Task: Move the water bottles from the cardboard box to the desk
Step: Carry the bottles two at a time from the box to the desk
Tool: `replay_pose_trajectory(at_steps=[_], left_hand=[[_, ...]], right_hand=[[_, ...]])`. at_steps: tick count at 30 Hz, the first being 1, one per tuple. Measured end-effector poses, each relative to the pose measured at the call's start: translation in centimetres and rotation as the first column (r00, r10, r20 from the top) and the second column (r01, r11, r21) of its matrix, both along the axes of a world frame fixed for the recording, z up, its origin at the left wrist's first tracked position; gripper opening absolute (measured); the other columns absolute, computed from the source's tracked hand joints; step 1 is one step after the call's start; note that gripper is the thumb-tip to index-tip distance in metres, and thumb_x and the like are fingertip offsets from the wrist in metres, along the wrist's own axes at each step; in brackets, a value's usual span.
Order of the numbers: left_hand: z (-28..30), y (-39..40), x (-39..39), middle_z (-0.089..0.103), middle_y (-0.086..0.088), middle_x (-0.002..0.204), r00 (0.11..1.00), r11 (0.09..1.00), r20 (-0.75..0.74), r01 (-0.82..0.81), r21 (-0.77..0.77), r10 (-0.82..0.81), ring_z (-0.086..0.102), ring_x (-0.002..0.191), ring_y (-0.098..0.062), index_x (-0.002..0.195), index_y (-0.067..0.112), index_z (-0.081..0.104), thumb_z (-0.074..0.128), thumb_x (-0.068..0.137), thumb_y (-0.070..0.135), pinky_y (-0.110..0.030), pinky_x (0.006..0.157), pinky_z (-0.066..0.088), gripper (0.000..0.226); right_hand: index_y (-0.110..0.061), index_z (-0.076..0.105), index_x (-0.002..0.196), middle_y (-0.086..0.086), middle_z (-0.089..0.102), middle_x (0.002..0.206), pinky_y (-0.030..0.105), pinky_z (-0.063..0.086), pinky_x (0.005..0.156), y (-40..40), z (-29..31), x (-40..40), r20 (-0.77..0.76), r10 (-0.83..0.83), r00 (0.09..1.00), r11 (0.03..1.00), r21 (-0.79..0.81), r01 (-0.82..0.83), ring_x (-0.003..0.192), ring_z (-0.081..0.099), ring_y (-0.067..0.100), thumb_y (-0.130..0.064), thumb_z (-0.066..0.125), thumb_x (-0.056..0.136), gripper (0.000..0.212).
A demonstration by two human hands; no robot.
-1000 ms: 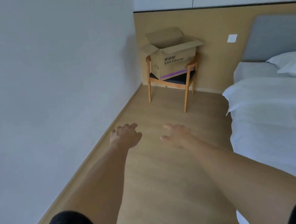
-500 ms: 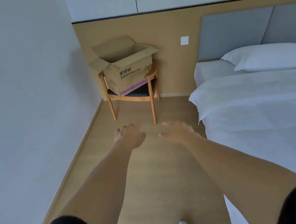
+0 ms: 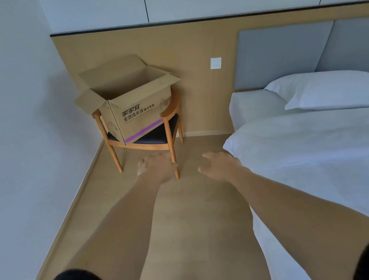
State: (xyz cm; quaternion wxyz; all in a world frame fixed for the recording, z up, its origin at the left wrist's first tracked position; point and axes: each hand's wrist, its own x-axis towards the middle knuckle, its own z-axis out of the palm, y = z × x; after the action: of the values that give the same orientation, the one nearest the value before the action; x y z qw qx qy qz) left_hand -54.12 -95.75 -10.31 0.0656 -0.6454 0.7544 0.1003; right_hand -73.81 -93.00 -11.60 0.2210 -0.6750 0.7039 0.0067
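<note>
Item: my left hand and right hand, fingers relaxed, holding nothing. Cardboard box, flaps open, on chair; contents hidden, possibly bottles.

Cardboard box ahead of me, front panel: large dark print "家家宜"; beneath it "全效洗衣液", with smaller characters to the right I cannot read. Nothing else legible.

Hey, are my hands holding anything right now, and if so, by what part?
Nothing is held. The left hand and right hand are both empty, short of the box.
</note>
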Motion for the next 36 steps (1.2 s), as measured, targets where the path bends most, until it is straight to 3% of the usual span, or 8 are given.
replay_pose_trajectory(at_steps=[7,12,17,22,25,29,33,36], left_hand=[[-2.0,-14.4,-3.0,0.059,-0.007,0.124,0.997,0.999,-0.065,0.034,-0.028,-0.036,0.057,0.114,-0.031,0.136,0.028,0.051,0.041,0.099,0.034,-0.050,0.100,0.046,0.039],[-2.4,-26.6,-5.2,0.060,-0.005,0.129,0.989,0.995,-0.124,0.066,-0.077,-0.076,0.056,0.119,-0.030,0.139,0.029,0.050,0.041,0.100,0.040,-0.049,0.099,0.043,0.042],[-2.1,-37.8,-6.7,0.051,-0.008,0.144,0.981,0.992,-0.156,0.101,-0.080,-0.113,0.051,0.127,-0.032,0.148,0.028,0.042,0.036,0.101,0.038,-0.050,0.102,0.040,0.048],[-2.9,-44.3,-8.0,0.054,-0.007,0.139,0.974,0.992,-0.190,0.112,-0.052,-0.120,0.052,0.125,-0.030,0.144,0.027,0.045,0.040,0.101,0.040,-0.050,0.103,0.040,0.045],[-3.0,-47.9,-8.3,0.056,-0.008,0.134,0.969,0.994,-0.223,0.096,-0.045,-0.104,0.053,0.121,-0.030,0.141,0.025,0.047,0.039,0.101,0.035,-0.049,0.102,0.043,0.042],[-2.8,-53.1,-8.0,0.048,-0.007,0.147,0.978,0.997,-0.203,0.033,-0.072,-0.047,0.045,0.134,-0.033,0.149,0.029,0.040,0.037,0.102,0.038,-0.050,0.110,0.035,0.048],[-2.9,-58.5,-7.5,0.058,-0.008,0.134,0.988,0.988,-0.157,-0.013,-0.155,-0.012,0.054,0.121,-0.033,0.139,0.027,0.049,0.034,0.102,0.041,-0.051,0.104,0.040,0.042],[-2.5,-63.4,-6.7,0.055,-0.007,0.140,0.985,0.981,-0.157,-0.104,-0.167,0.078,0.051,0.126,-0.032,0.143,0.027,0.046,0.038,0.102,0.041,-0.049,0.105,0.038,0.044]], right_hand=[[-0.031,0.029,0.156,0.007,0.040,0.156,0.049,0.036,0.112,-12.3,-0.1,-3.0,-0.014,-0.062,0.998,0.997,-0.052,0.062,0.142,0.038,0.032,-0.057,0.044,0.097,0.066],[-0.031,0.040,0.149,0.005,0.052,0.144,0.048,0.040,0.109,-22.8,0.8,-5.0,-0.021,-0.107,0.994,0.990,-0.091,0.105,0.134,0.046,0.031,-0.057,0.046,0.096,0.060],[-0.029,0.039,0.150,0.005,0.049,0.147,0.045,0.038,0.108,-32.6,1.6,-6.1,-0.036,-0.166,0.985,0.983,-0.086,0.163,0.134,0.045,0.030,-0.057,0.045,0.096,0.061],[-0.033,0.037,0.150,0.005,0.052,0.144,0.047,0.040,0.108,-40.0,1.4,-6.2,-0.003,-0.166,0.986,0.983,-0.078,0.165,0.132,0.048,0.030,-0.058,0.044,0.096,0.060],[-0.029,0.035,0.151,0.007,0.052,0.143,0.047,0.041,0.106,-44.5,1.1,-5.9,-0.003,-0.138,0.990,0.988,-0.076,0.138,0.131,0.049,0.030,-0.058,0.043,0.097,0.062],[-0.029,0.032,0.154,0.010,0.046,0.150,0.048,0.040,0.109,-50.7,0.4,-5.8,0.000,-0.076,0.997,0.994,-0.077,0.076,0.135,0.045,0.032,-0.055,0.044,0.098,0.063],[-0.031,0.029,0.156,0.008,0.044,0.153,0.047,0.036,0.111,-58.2,0.0,-5.7,-0.009,0.001,1.000,0.996,-0.094,-0.002,0.139,0.041,0.032,-0.057,0.042,0.099,0.063],[-0.032,0.031,0.153,0.009,0.048,0.147,0.047,0.039,0.109,-64.8,0.0,-5.3,-0.028,0.074,0.997,0.989,-0.127,-0.077,0.134,0.045,0.034,-0.058,0.040,0.100,0.060]])
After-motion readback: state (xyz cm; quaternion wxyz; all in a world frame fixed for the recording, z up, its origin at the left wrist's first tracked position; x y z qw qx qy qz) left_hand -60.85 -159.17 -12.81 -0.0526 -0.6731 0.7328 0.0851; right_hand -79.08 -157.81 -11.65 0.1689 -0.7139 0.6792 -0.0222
